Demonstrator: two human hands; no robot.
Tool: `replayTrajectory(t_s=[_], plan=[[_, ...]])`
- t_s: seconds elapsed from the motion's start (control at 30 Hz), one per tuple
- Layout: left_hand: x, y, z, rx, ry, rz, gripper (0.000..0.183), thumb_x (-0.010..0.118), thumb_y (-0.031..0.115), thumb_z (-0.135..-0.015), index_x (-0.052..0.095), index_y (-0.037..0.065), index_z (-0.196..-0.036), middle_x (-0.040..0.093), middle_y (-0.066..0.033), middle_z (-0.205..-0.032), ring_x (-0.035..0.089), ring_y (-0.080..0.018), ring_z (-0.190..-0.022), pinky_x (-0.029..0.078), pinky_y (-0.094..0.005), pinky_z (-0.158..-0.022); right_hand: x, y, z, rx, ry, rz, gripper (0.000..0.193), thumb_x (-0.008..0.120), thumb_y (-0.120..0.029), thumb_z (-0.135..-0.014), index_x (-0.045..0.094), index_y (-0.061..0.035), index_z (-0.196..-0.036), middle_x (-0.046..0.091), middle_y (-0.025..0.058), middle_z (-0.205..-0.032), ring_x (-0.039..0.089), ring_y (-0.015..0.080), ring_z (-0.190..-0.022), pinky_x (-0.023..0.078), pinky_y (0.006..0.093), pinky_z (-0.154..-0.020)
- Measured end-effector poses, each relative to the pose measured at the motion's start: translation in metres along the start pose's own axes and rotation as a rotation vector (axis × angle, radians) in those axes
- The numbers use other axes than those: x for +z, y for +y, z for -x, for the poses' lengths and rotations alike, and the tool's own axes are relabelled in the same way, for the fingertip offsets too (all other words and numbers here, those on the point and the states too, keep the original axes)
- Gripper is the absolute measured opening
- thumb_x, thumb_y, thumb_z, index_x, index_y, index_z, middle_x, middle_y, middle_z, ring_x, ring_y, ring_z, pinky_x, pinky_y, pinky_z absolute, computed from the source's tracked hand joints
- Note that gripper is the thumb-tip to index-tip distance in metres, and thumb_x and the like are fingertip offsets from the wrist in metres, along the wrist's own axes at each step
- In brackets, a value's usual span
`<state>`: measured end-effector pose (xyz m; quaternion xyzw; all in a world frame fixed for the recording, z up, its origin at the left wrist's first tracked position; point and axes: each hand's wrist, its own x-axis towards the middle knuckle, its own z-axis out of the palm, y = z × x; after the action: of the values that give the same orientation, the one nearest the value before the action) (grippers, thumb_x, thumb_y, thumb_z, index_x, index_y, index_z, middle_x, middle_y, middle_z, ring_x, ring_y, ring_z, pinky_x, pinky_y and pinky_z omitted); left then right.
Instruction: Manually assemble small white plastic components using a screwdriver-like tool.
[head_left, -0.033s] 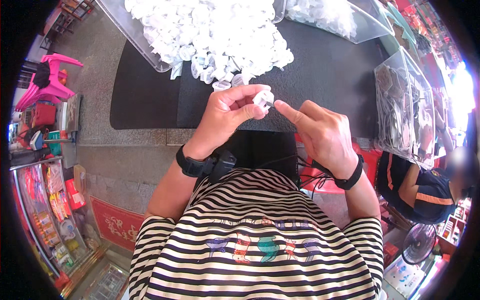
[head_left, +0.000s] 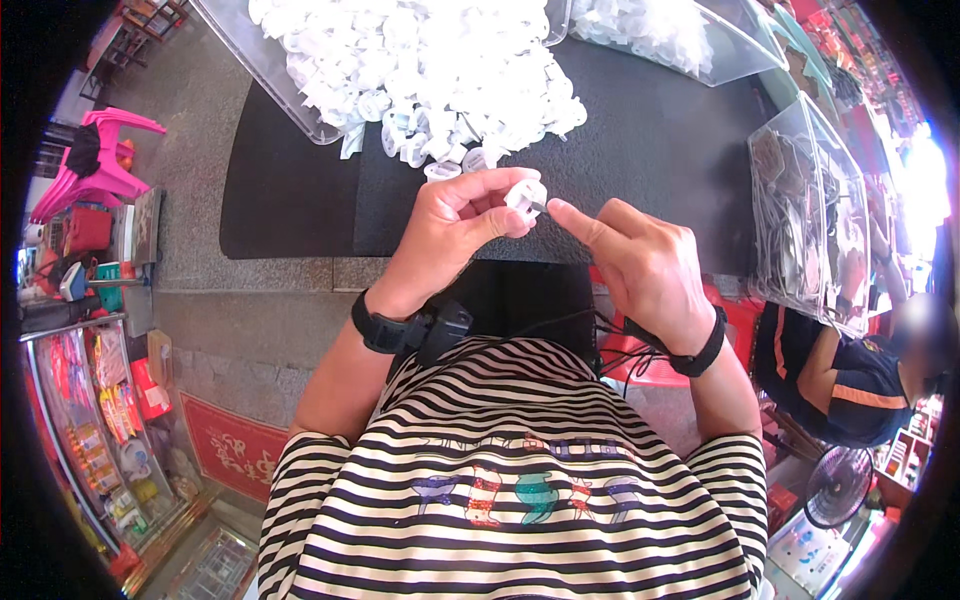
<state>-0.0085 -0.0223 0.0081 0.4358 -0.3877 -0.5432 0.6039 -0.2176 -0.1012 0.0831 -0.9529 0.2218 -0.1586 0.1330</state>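
Note:
My left hand (head_left: 455, 225) pinches a small round white plastic part (head_left: 525, 196) between thumb and fingers, above the near edge of the black table. Beside it, my right hand (head_left: 645, 260) has its fingers curled and the index finger stretched toward the part. A thin dark tool (head_left: 541, 208) shows at that fingertip and touches the part; the rest of it is hidden by the hand. Just beyond my left hand lies a large heap of similar white plastic parts (head_left: 430, 80), a few loose ones at its near edge.
A clear plastic bin (head_left: 325, 132) lies under the heap. Another clear bin (head_left: 745, 55) with white pieces stands at the far right. To the right, a clear box (head_left: 800, 125) holds grey cables. A person (head_left: 850, 385) sits beyond it, near a fan (head_left: 838, 487). Pink stools (head_left: 110, 165) stand at left.

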Motion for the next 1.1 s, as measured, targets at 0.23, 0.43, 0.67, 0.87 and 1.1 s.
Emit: replayTrajectory(t_s=[0.23, 0.43, 0.67, 0.87, 1.1], plan=[[0.001, -0.001, 0.0, 0.012, -0.024, -0.053, 0.038, 0.072, 0.001, -0.086, 0.063, -0.002, -0.123, 0.07, -0.0061, -0.103, 0.066, -0.0099, -0.09, 0.054, -0.0237, -0.082, 0.001, -0.003, -0.004, -0.048, -0.022, -0.011, 0.055, 0.062, 0.003, -0.071, 0.067, -0.0121, -0.124, 0.049, 0.0066, -0.068, 0.055, 0.0227, -0.053, 0.046, 0.0342, -0.052], [0.0, -0.004, 0.0, 0.059, 0.025, 0.06, 0.037, 0.073, 0.001, -0.085, 0.064, -0.001, -0.121, 0.07, -0.0054, -0.101, 0.066, -0.0101, -0.09, 0.054, -0.0236, -0.083, -0.006, -0.001, 0.0, 0.018, 0.007, -0.023, 0.05, 0.064, -0.003, -0.076, 0.066, -0.0161, -0.124, 0.05, 0.0056, -0.07, 0.058, 0.0229, -0.055, 0.048, 0.0359, -0.05], [0.002, -0.003, 0.0, 0.075, 0.013, 0.013, 0.037, 0.073, -0.003, -0.083, 0.065, 0.001, -0.12, 0.07, -0.0057, -0.102, 0.065, -0.0098, -0.091, 0.055, -0.0237, -0.083, -0.003, -0.01, -0.003, 0.039, 0.0, -0.032, 0.052, 0.062, 0.005, -0.076, 0.067, -0.0128, -0.125, 0.05, 0.0072, -0.069, 0.054, 0.0234, -0.054, 0.046, 0.0354, -0.052], [0.009, -0.003, 0.001, 0.126, 0.064, -0.13, 0.032, 0.073, -0.004, -0.082, 0.067, 0.0, -0.113, 0.069, -0.0049, -0.104, 0.064, -0.009, -0.092, 0.055, -0.0242, -0.083, 0.004, -0.022, -0.001, 0.08, -0.02, 0.019, 0.052, 0.063, 0.002, -0.076, 0.066, -0.0138, -0.125, 0.045, 0.008, -0.068, 0.053, 0.0255, -0.052, 0.045, 0.0382, -0.05], [0.008, -0.003, 0.002, 0.152, 0.086, -0.131, 0.03, 0.071, -0.007, -0.082, 0.067, -0.001, -0.112, 0.068, -0.0042, -0.101, 0.064, -0.0095, -0.091, 0.056, -0.0247, -0.083, 0.005, -0.025, -0.002, 0.115, -0.022, -0.003, 0.051, 0.062, 0.002, -0.077, 0.065, -0.0125, -0.126, 0.048, 0.0093, -0.068, 0.054, 0.0275, -0.052, 0.045, 0.0387, -0.05]])
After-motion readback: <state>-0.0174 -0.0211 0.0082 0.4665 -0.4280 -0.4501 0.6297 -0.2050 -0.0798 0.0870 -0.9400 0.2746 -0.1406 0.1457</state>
